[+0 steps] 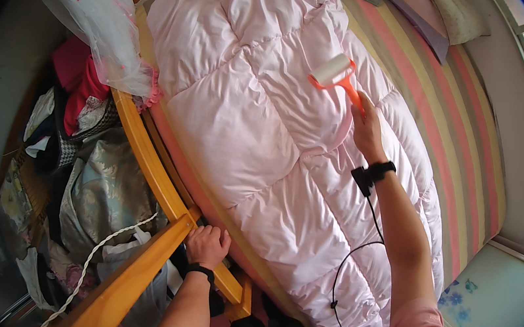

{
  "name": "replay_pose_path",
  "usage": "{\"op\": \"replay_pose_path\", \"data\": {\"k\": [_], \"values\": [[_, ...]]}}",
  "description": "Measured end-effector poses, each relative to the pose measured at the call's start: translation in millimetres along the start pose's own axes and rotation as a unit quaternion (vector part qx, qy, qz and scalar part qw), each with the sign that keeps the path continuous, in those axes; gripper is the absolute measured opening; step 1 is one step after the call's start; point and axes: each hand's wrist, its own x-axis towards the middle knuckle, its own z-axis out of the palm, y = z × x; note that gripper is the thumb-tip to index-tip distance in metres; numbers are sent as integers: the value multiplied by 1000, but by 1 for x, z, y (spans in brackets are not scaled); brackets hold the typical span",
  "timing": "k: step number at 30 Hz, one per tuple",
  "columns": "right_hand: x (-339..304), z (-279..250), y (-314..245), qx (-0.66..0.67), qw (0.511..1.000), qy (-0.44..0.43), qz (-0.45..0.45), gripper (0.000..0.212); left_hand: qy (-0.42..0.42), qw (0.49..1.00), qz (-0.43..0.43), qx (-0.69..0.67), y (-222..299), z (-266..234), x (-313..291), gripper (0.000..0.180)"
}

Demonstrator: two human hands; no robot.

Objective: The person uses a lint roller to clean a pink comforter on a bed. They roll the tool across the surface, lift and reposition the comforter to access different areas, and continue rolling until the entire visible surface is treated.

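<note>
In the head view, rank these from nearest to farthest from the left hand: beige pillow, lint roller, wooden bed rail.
From the left hand:
1. Wooden bed rail: directly at the hand, along the bed's left side.
2. Lint roller: over the pink quilt, held by the right hand.
3. Beige pillow: upper right, beyond the quilt.

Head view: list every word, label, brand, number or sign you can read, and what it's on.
None can be read in this view.
Orange-handled roller in the right hand: no legible lettering.
Pink quilt: no lettering visible.
Pale panel: blue flower pattern, no legible text.
Black wrist device: any marking is too small to tell.
</note>
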Motion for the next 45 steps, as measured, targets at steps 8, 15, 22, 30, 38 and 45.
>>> {"op": "replay_pose_path", "data": {"k": [8, 15, 22, 30, 38, 45], "values": [[18, -23, 39, -92, 990, -91, 51, 43, -8, 1000, 2, 8, -1, -2, 1, 28], [-90, -144, 106, -140, 971, -20, 193, 45, -1, 1000, -3, -12, 0, -2, 1, 29], [82, -20, 73, -54, 992, 72, 93, 48, -2, 1000, 4, 1, -1, -1, 1, 29], [19, -89, 128, -213, 971, -57, 89, 43, -13, 1000, 3, -9, -1, -3, 1, 29], [-212, -176, 95, -238, 945, 119, 193, 42, -21, 1000, 2, -8, 0, -4, 1, 28], [-110, -72, 7, -118, 984, -65, 119, 39, -12, 1000, 12, 18, 0, -1, 2, 28]]}}
